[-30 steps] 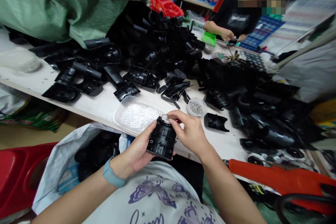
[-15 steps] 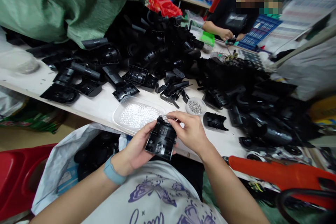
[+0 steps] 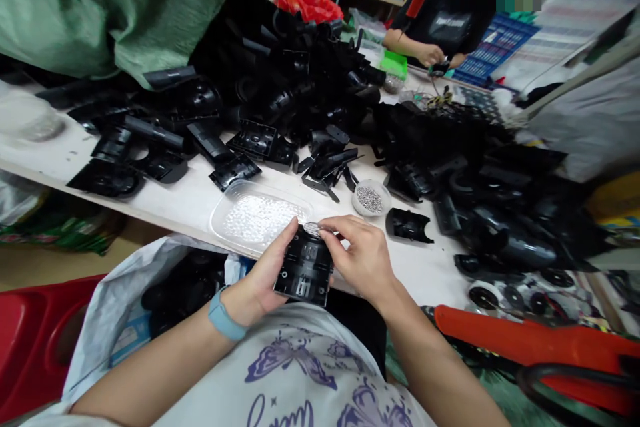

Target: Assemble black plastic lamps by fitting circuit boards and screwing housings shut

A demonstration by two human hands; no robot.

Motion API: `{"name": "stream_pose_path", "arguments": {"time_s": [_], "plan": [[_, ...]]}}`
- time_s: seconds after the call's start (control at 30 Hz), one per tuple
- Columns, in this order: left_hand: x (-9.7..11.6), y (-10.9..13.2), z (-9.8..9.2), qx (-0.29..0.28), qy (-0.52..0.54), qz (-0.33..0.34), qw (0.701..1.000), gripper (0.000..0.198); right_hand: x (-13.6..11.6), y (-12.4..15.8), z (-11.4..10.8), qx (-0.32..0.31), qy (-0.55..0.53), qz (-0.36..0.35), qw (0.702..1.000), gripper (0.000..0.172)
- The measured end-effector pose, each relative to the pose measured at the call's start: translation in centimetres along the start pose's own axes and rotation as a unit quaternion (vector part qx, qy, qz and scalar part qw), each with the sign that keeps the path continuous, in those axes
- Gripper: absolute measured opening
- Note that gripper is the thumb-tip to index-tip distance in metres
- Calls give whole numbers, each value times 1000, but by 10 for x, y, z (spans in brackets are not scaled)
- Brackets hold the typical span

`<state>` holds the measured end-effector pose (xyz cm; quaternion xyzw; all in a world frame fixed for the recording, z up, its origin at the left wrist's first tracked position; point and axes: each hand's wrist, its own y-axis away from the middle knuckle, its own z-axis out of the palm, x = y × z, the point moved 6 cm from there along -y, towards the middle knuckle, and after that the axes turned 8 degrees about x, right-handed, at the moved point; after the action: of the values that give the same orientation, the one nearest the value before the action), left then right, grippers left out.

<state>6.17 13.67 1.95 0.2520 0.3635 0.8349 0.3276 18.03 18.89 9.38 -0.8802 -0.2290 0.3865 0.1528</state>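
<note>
My left hand [image 3: 266, 279] is closed around the side of a black plastic housing half [image 3: 304, 268], its hollow inside facing up. At the housing's far end sits a small round patterned clear disc [image 3: 313, 229]. My right hand [image 3: 364, 255] pinches the disc's edge between thumb and fingertips, touching the end of the housing. Just beyond, a clear plastic tray [image 3: 218, 219] holds many shiny clear pieces. A small bowl [image 3: 356, 205] of tiny metal parts stands past my right hand, and another black shell [image 3: 407, 225] lies to its right.
Black plastic parts [image 3: 280, 100] are heaped across the white table [image 3: 165, 203]. A green sheet [image 3: 125, 7] covers the far left. Below the edge is a white sack [image 3: 95, 340] with black parts. An orange-red object [image 3: 525, 340] lies at right. Across the table, a person [image 3: 445, 27] handles a small part.
My right hand has shifted slightly, and the disc shows more clearly at the housing's end. The view has moved a little; both hands keep their grips.
</note>
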Motion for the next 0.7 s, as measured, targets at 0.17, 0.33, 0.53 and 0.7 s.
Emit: {"name": "stream_pose_path", "arguments": {"time_s": [0.17,0.33,0.53,0.7], "plan": [[5,1,1,-4,1,20,1000,58,0,0,-2,23,-28,14,999,15],[5,1,-1,-28,-10,15,999,64,0,1,0,18,-45,31,998,14],[2,-13,5,-24,-87,86,992,66,13,2,-2,0,-67,100,993,14],[55,-10,28,-22,-386,329,861,60,49,11,-13,73,-50,146,985,20]]}}
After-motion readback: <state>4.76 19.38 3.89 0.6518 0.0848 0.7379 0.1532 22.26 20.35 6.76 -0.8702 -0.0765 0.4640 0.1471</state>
